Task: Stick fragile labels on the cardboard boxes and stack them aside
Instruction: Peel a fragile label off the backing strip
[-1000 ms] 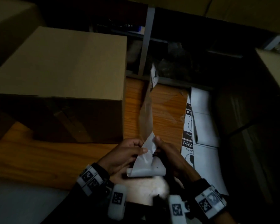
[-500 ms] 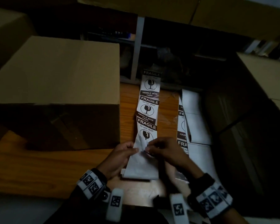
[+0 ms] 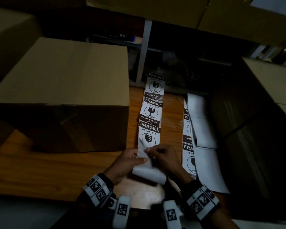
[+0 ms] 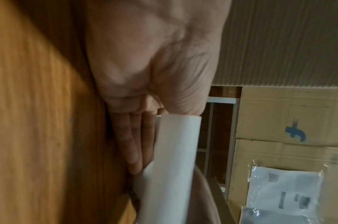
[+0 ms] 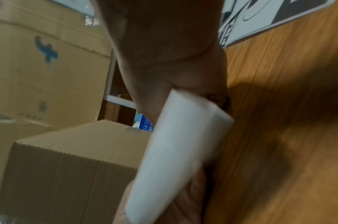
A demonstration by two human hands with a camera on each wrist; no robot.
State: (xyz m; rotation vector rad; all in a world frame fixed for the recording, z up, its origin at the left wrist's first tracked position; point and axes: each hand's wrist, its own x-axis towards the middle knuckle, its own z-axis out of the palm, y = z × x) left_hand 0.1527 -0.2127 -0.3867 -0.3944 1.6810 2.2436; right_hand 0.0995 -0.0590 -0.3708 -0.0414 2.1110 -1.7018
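- Left hand [image 3: 127, 161] grips the label strip [image 3: 151, 113]'s near end; right hand [image 3: 163, 156] pinches a peeled label corner.
- Strip's long axis runs away across the worktop [image 3: 40, 167].

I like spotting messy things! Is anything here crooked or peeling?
Yes. On the white strip of black-and-white fragile labels lying on the wooden table, the nearest label's corner is peeled up where the right hand pinches it. The left hand holds the strip's curled bare end. The middle label sits slightly askew.
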